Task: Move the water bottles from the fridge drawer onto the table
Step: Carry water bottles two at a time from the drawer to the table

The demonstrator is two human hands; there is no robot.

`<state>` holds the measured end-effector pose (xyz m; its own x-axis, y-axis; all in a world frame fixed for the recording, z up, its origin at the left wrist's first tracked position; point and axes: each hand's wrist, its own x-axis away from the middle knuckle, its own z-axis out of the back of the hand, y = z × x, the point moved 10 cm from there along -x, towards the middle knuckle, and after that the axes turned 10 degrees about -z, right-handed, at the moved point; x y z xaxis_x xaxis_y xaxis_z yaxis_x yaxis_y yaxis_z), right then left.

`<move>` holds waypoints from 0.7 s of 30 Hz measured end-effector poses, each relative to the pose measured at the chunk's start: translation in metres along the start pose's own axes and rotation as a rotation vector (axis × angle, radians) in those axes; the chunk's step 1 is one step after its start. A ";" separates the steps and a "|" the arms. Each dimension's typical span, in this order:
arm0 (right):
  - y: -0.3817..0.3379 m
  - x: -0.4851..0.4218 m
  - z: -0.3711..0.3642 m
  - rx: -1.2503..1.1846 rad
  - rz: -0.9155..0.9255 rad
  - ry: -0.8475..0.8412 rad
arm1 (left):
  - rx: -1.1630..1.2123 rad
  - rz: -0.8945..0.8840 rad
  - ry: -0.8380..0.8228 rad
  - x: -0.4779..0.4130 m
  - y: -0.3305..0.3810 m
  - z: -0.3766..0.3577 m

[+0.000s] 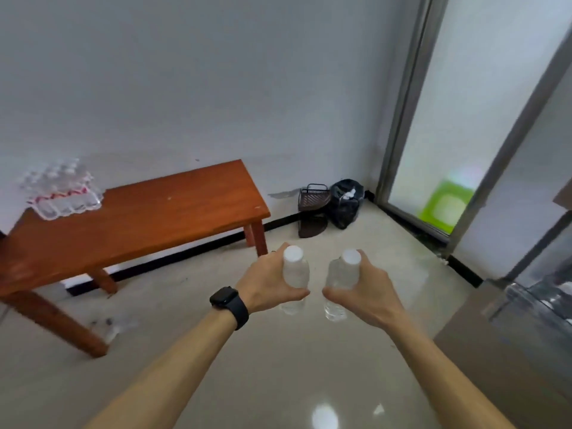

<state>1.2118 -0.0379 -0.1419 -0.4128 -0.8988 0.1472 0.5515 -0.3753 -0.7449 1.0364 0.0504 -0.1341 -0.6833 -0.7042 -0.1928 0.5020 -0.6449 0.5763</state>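
Note:
My left hand [266, 283] grips a clear water bottle [295, 272] with a white cap, held upright over the floor. Beside it my right hand [368, 289] grips a second clear water bottle [342, 274], also upright with a white cap. Both bottles hang in front of me, to the right of the red-brown wooden table [148, 212]. On the table's far left end sits a wrapped pack of water bottles [62, 190]. The fridge drawer [544, 301] shows at the right edge, blurred, with clear things inside.
A dark basket [312, 209] and a black bag [345, 202] stand in the corner by the wall. A glass sliding door [458, 119] fills the right side, with a green stool behind it. The floor is glossy pale tile.

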 end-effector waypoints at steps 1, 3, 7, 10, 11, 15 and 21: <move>-0.022 0.001 -0.025 0.002 0.029 -0.037 | -0.005 0.032 0.028 0.019 -0.019 0.019; -0.064 0.006 -0.074 0.004 0.078 -0.093 | 0.001 0.090 0.071 0.058 -0.055 0.055; -0.132 0.017 -0.173 -0.001 0.143 -0.175 | 0.007 0.195 0.132 0.136 -0.133 0.120; -0.175 0.030 -0.240 0.009 0.172 -0.230 | 0.002 0.285 0.145 0.192 -0.188 0.161; -0.188 0.034 -0.260 0.014 0.185 -0.237 | 0.006 0.309 0.159 0.208 -0.204 0.175; -0.233 0.043 -0.332 0.042 0.203 -0.271 | 0.024 0.416 0.174 0.267 -0.262 0.220; -0.298 0.037 -0.417 0.122 0.226 -0.325 | 0.032 0.512 0.202 0.315 -0.340 0.271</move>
<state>0.7300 0.1349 -0.1856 -0.0318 -0.9790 0.2015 0.6920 -0.1670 -0.7023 0.5072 0.1283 -0.1756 -0.2389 -0.9706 -0.0284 0.7249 -0.1977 0.6598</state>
